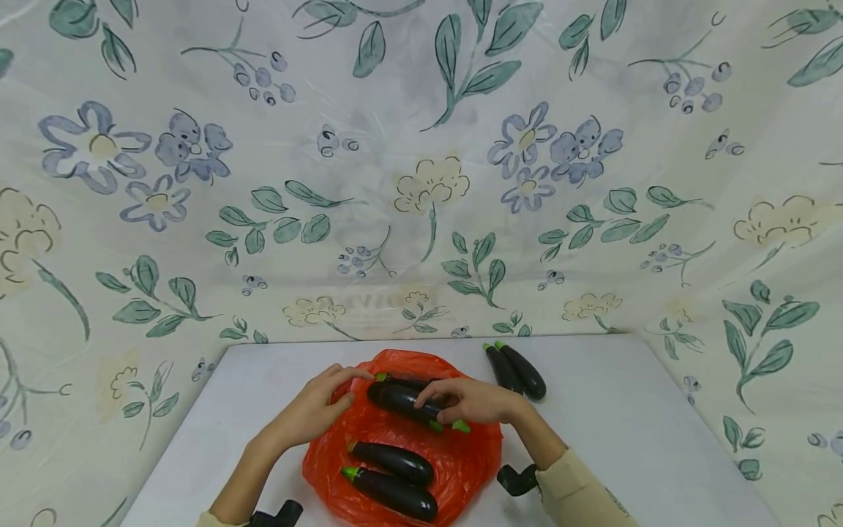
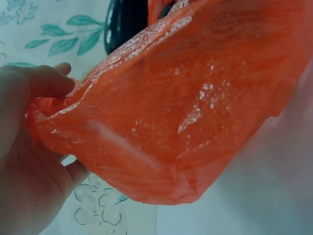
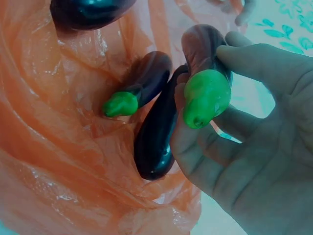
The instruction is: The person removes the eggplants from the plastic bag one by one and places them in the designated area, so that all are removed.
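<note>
A red plastic bag (image 1: 461,461) lies spread on the white table, with several dark purple eggplants on it. Its far left edge is held by my left hand (image 1: 316,408); the left wrist view shows the film bunched between thumb and fingers (image 2: 51,81). Over the bag's upper part, my right hand (image 1: 470,401) grips an eggplant (image 3: 208,95) whose green cap faces the wrist camera. Just beside it lie another eggplant (image 3: 151,73) and a longer one (image 3: 155,137). Two eggplants, one (image 1: 395,462) above the other (image 1: 391,494), rest nearer me on the bag.
Another pair of eggplants (image 1: 523,371) lies side by side on the table (image 1: 612,410), beyond the bag to the right. A floral sheet (image 1: 369,241) hangs behind the table. Black wrist devices (image 1: 516,480) sit below both hands.
</note>
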Demonstrator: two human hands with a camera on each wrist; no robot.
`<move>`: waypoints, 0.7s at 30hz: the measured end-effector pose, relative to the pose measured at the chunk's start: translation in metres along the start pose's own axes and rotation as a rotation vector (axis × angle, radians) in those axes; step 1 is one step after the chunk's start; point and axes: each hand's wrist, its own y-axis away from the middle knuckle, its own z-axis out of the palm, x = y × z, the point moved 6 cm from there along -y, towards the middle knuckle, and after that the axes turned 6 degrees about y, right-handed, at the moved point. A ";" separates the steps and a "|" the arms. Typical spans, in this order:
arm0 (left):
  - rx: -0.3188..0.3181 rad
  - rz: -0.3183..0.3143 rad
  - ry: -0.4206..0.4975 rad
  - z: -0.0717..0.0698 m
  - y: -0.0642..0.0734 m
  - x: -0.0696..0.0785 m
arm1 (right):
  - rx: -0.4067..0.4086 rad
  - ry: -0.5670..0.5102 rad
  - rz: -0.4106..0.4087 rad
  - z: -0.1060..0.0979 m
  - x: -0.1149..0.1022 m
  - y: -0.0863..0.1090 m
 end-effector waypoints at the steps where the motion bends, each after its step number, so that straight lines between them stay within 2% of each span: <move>1: 0.001 -0.002 0.000 0.000 0.000 0.000 | 0.004 -0.003 0.006 -0.001 0.000 0.000; 13: -0.008 -0.019 0.006 -0.002 0.005 -0.002 | 0.029 -0.080 0.031 -0.007 -0.001 0.003; 21: 0.003 -0.014 0.002 -0.004 0.007 -0.002 | 0.089 -0.019 0.109 -0.010 0.005 0.005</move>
